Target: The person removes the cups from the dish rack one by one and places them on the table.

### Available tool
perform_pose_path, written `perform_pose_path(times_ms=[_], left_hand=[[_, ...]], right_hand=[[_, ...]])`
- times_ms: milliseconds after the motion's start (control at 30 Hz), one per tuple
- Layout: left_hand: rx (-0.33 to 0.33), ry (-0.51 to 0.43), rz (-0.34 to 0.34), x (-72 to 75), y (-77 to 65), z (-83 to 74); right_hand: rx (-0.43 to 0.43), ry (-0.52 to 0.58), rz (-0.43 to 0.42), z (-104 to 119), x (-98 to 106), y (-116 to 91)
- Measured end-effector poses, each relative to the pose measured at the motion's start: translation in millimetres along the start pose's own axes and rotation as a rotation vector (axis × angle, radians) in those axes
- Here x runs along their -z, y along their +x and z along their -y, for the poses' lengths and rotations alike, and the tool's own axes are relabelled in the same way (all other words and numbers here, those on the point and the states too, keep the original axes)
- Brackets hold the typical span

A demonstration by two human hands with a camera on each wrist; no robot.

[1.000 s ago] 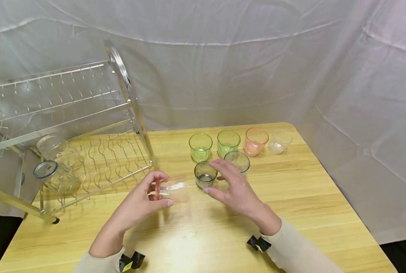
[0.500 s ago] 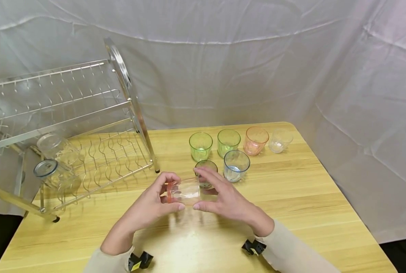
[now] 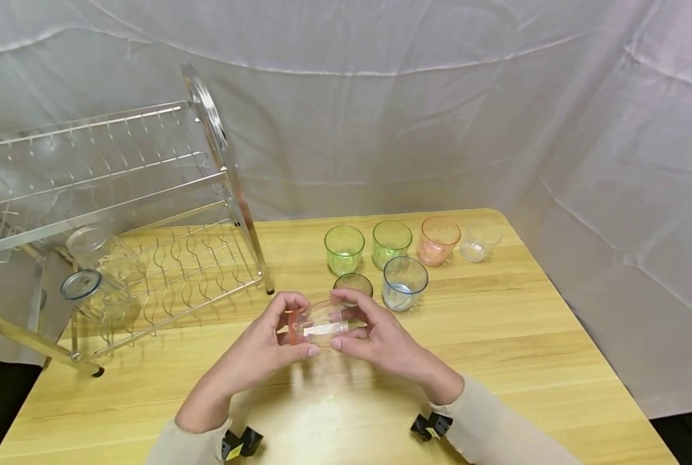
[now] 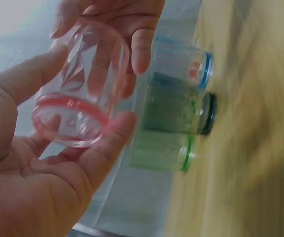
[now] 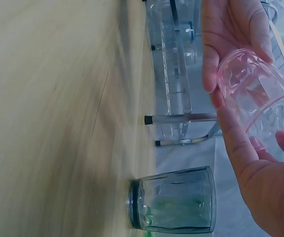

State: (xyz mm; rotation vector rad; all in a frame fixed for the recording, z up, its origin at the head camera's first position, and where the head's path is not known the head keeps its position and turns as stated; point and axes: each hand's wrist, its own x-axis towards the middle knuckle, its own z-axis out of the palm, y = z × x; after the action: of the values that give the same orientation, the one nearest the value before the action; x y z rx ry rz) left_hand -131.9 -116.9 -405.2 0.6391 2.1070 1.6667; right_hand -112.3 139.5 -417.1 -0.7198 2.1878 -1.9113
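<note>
A clear pink drinking glass (image 3: 321, 321) lies on its side in the air between both hands. My left hand (image 3: 263, 344) grips its thicker reddish base end, thumb on the near side and fingers on the far side. At the other end, my right hand (image 3: 385, 342) holds the open rim between thumb and fingers. The left wrist view shows the faceted glass wall (image 4: 85, 64) between the two hands. Just behind the right fingers stands a grey glass (image 3: 353, 283), partly hidden in the head view. A blue-rimmed glass (image 3: 405, 284) stands upright to its right.
Along the back stand two green glasses (image 3: 344, 250) (image 3: 392, 244), another pink glass (image 3: 438, 241) and a clear one (image 3: 480, 241). At left is a two-tier metal dish rack (image 3: 238, 213), its lower tier holding a blue-based glass (image 3: 93, 294) and a clear glass (image 3: 99, 248), both tipped.
My left hand has brought the pink glass rightward. The right hand has left the grey glass, moved left and taken hold of the pink glass's rim.
</note>
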Motion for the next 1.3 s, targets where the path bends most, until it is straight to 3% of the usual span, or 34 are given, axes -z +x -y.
perform_pose_path(times_ms=[100,233,400,567,833,1100,1300], left_hand=[[-0.056,0.072,-0.035,9.6,-1.3,-1.5],[-0.091,0.185,-0.163,27.6,-3.8,-4.9],[-0.002,0.390,-0.368,47.6,-5.8,-8.0],[0.089,0.530,-0.452,60.5,-9.2,-5.4],[0.176,0.621,-0.444,71.7,-10.3,3.8],[0.195,0.694,-0.359,74.9,-9.8,12.0],[0.188,0.710,-0.311,73.5,-10.4,15.6]], right_hand=[[-0.002,-0.028,-0.033,1,1,0],[-0.024,-0.124,-0.062,2,8,-2],[-0.064,-0.277,-0.022,3,20,-8],[-0.121,-0.436,0.052,10,36,-16],[-0.209,-0.739,0.152,29,66,-30],[-0.271,-0.956,0.144,49,101,-45],[-0.328,-1.075,0.085,54,125,-48]])
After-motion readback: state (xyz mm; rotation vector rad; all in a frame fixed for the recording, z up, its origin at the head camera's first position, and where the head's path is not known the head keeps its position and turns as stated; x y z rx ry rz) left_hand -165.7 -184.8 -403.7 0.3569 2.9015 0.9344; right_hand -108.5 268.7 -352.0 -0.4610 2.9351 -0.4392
